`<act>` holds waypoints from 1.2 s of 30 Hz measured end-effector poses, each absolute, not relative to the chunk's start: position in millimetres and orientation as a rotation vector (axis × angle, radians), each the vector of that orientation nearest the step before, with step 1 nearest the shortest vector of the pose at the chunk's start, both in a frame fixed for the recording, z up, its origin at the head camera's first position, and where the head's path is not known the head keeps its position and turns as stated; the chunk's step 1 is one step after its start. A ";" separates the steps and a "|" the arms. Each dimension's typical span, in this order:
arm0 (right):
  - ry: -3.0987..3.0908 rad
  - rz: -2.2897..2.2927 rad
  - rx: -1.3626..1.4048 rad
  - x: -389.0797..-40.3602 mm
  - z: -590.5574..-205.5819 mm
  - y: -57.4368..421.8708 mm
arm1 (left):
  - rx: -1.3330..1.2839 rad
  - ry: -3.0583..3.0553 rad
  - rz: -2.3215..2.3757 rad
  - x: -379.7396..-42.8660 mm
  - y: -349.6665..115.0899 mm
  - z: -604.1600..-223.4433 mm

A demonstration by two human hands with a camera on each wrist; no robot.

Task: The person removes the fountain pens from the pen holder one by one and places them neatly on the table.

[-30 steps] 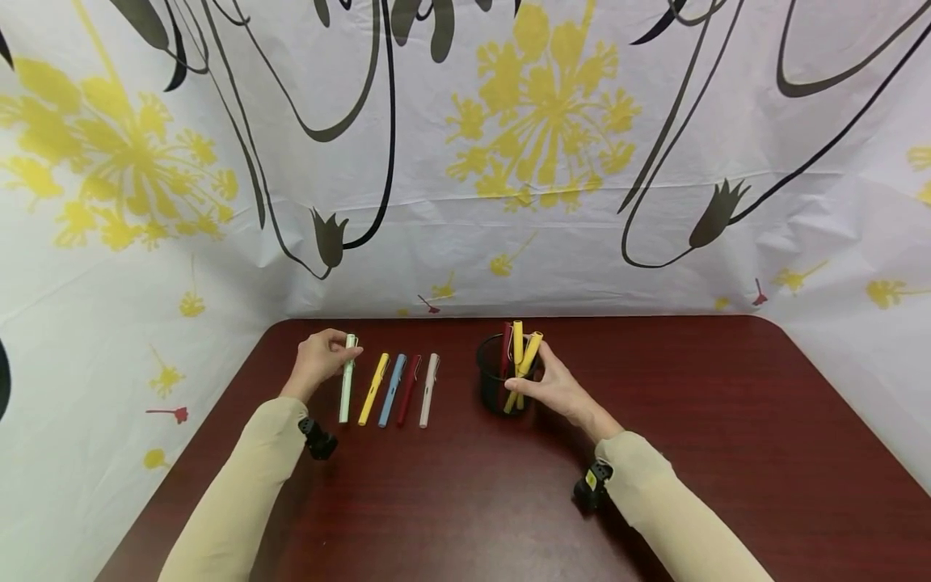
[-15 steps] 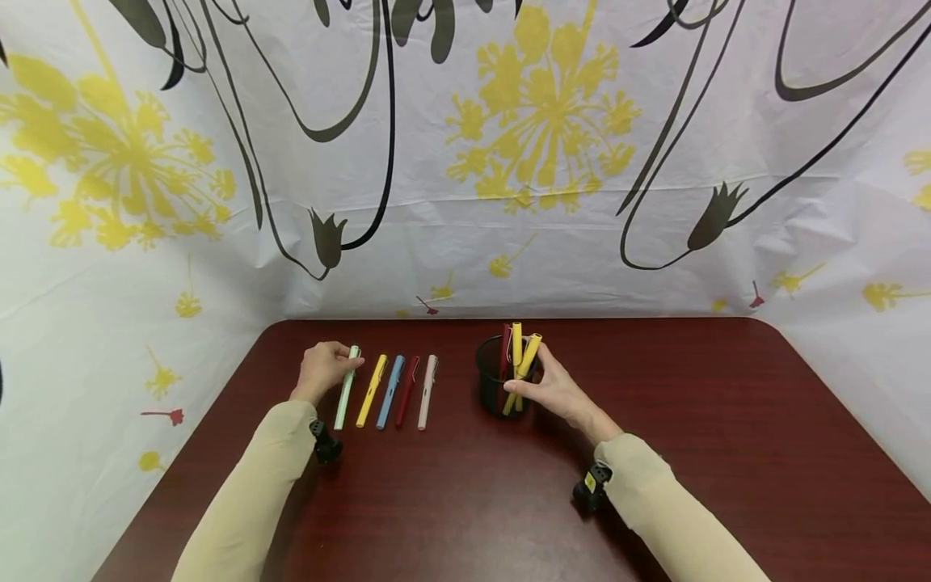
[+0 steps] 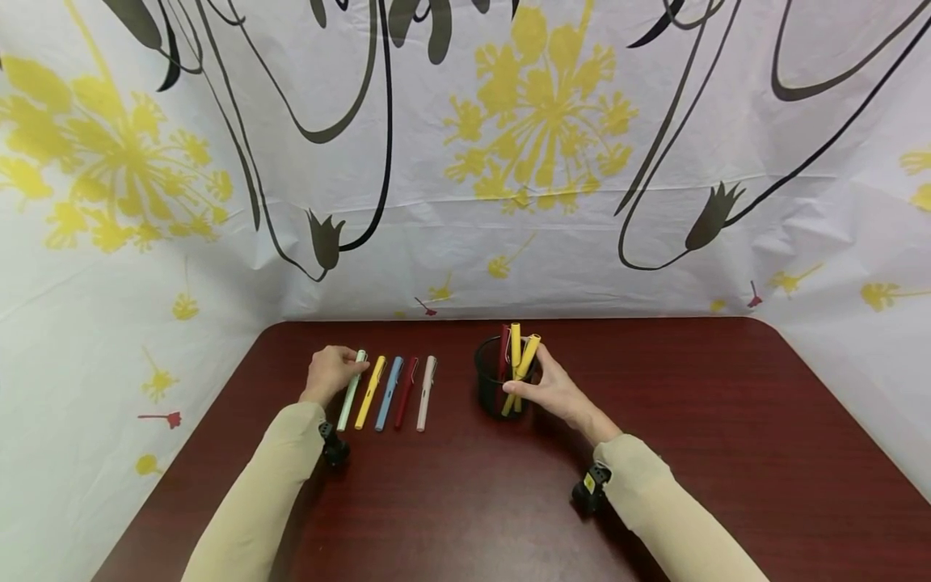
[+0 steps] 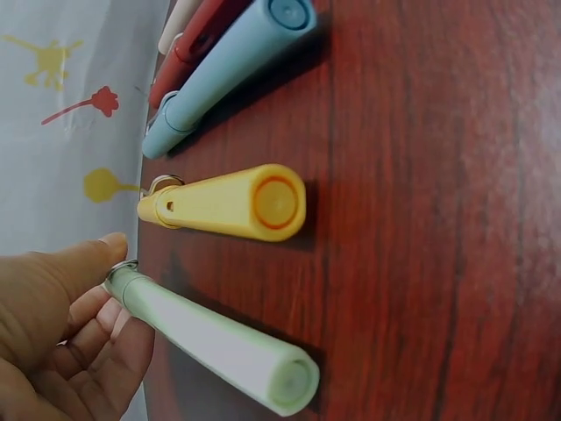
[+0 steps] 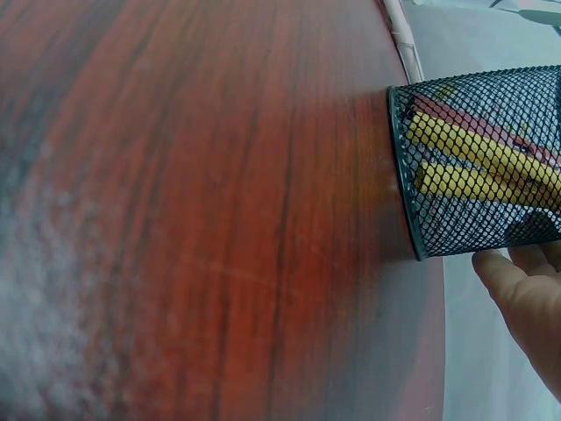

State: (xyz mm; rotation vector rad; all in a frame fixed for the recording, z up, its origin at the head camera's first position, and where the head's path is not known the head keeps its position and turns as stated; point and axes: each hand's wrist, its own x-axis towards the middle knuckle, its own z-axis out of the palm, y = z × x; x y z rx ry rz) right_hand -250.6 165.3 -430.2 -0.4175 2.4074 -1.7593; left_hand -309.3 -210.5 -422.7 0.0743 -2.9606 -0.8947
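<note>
Looks like one red pen (image 3: 503, 356) and two yellow ones (image 3: 516, 346) are already in the cup (image 3: 488, 396) mid-frame, right grip (image 3: 556, 393) holding it, with five left out on the bench (image 3: 436, 501) centre-left, left grip (image 3: 330, 374) pinching the leftmost, green one (image 3: 351, 396).

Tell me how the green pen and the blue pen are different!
The green pen is pale green, but the blue pen is light blue. The left hand pinches the green pen; no hand touches the blue pen. The green pen is leftmost of five; the blue pen is in the middle. Both are long and slim.
</note>
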 end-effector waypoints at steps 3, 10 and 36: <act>2.395 -1.757 -0.401 -250.0 -428.2 164.4 | 0.077 -2.965 -0.889 -309.5 -209.6 -423.6; 2.390 -1.770 -0.418 -249.4 -429.0 163.9 | 0.098 -2.983 -0.888 -309.3 -209.1 -427.6; 2.416 -1.740 -0.424 -238.8 -410.2 159.9 | 0.056 -2.925 -0.924 -305.8 -207.9 -437.1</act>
